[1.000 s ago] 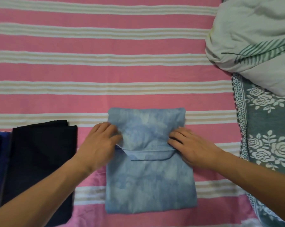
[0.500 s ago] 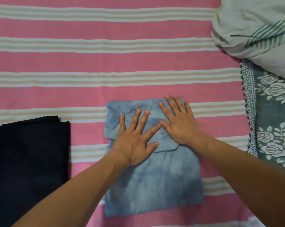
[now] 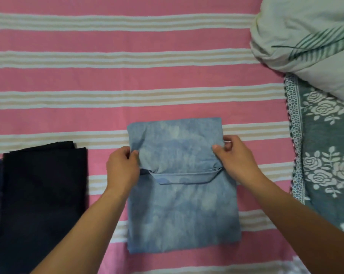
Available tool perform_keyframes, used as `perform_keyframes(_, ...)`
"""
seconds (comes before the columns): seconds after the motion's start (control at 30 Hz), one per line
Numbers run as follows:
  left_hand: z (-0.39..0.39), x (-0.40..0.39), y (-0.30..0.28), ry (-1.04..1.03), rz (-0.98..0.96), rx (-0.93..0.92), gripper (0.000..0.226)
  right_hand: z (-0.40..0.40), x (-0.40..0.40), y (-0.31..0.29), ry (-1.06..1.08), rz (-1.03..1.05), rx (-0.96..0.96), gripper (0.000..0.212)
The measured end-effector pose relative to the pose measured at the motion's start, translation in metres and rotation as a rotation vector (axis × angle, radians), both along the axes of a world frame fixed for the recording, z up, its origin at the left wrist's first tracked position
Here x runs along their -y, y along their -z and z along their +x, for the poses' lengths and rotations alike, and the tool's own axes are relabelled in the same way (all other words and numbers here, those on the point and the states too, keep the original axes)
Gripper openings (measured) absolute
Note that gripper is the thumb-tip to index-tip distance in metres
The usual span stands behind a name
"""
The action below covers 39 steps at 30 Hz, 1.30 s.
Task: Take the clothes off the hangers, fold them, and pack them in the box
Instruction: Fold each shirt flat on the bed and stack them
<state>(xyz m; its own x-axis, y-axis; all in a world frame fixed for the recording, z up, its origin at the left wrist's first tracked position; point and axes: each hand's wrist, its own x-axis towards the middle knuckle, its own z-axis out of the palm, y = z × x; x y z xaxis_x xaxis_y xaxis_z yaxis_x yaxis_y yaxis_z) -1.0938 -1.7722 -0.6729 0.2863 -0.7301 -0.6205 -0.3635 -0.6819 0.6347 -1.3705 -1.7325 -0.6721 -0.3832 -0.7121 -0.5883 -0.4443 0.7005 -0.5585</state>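
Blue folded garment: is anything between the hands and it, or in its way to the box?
Nothing lies between them: the left hand and right hand already pinch the side edges of the blue garment. A black folded garment lies apart to its left. No box shows in this view, so that path cannot be judged.

Your support: pink striped bedsheet [image 3: 108,80] | on it: blue folded garment [image 3: 183,210] at 6 o'clock | black folded garment [image 3: 42,194] at 8 | pale quilt [image 3: 305,36] at 2 | green floral blanket [image 3: 325,145] at 3
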Motion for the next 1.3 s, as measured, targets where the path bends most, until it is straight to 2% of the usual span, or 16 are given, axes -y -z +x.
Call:
perform_keyframes(0.1, -0.011, 0.003, 0.002, -0.263, 0.224, -0.390, 0.020, 0.002, 0.007, 0.005, 0.109, -0.029, 0.094, 0.025)
perform_keyframes(0.13, -0.008, 0.005, 0.005, -0.234, 0.272, -0.407, 0.019, 0.003, 0.011, 0.006, 0.149, -0.036, 0.138, 0.026)
perform_keyframes(0.2, 0.002, 0.007, 0.011, 0.083, 0.244, -0.173, 0.019, 0.004, 0.014, 0.011, 0.143, -0.038, 0.152, 0.028)
perform_keyframes(0.27, 0.011, 0.008, 0.014, 0.490, 0.156, 0.247, 0.024, 0.004, 0.011, 0.009, 0.003, -0.033, 0.023, 0.027)
perform_keyframes(0.33, 0.014, -0.001, 0.004, 0.625, 0.041, 0.515, 0.021, 0.003, 0.003, 0.002, -0.139, -0.085, -0.182, 0.034)
perform_keyframes(0.43, 0.021, -0.032, -0.017, 0.367, -0.099, 0.438, 0.032, -0.002, -0.017, -0.015, -0.178, -0.229, -0.319, 0.048)
perform_keyframes(0.53, 0.035, -0.078, -0.019, 0.004, 0.065, 0.140, 0.027, -0.003, -0.054, -0.022, -0.072, -0.162, -0.201, 0.047)
perform_keyframes(0.6, 0.045, -0.111, -0.017, -0.007, 0.046, 0.101, 0.025, 0.000, -0.087, -0.021, -0.037, -0.118, -0.178, 0.045)
perform_keyframes(0.67, 0.059, -0.136, -0.018, 0.301, -0.162, 0.277, 0.031, -0.004, -0.117, -0.019, -0.207, -0.235, -0.304, 0.038)
perform_keyframes(0.77, 0.097, -0.149, -0.011, 1.249, -0.557, 0.450, 0.072, -0.031, -0.147, -0.013, -0.952, -0.519, -0.559, 0.048)
perform_keyframes(0.83, 0.112, -0.141, -0.004, 1.732, -0.594, 0.403, 0.089, -0.049, -0.147, -0.006, -1.344, -0.577, -0.557, 0.064)
perform_keyframes(0.9, 0.114, -0.125, 0.016, 1.930, -0.528, 0.431, 0.102, -0.057, -0.133, 0.008, -1.505, -0.465, -0.514, 0.090)
perform_keyframes(0.97, 0.104, -0.104, 0.036, 1.951, -0.487, 0.480, 0.114, -0.059, -0.113, 0.021, -1.596, -0.266, -0.482, 0.114)
perform_keyframes(1.03, 0.099, -0.093, 0.048, 1.906, -0.448, 0.462, 0.112, -0.057, -0.106, 0.027, -1.637, -0.154, -0.466, 0.120)
perform_keyframes(1.2, 0.105, -0.103, 0.049, 1.654, -0.517, 0.251, 0.086, -0.054, -0.108, 0.029, -1.468, -0.272, -0.309, 0.084)
perform_keyframes(1.3, 0.107, -0.094, 0.031, 1.287, -0.396, -0.028, 0.062, -0.059, -0.102, 0.008, -1.216, -0.396, -0.103, 0.071)
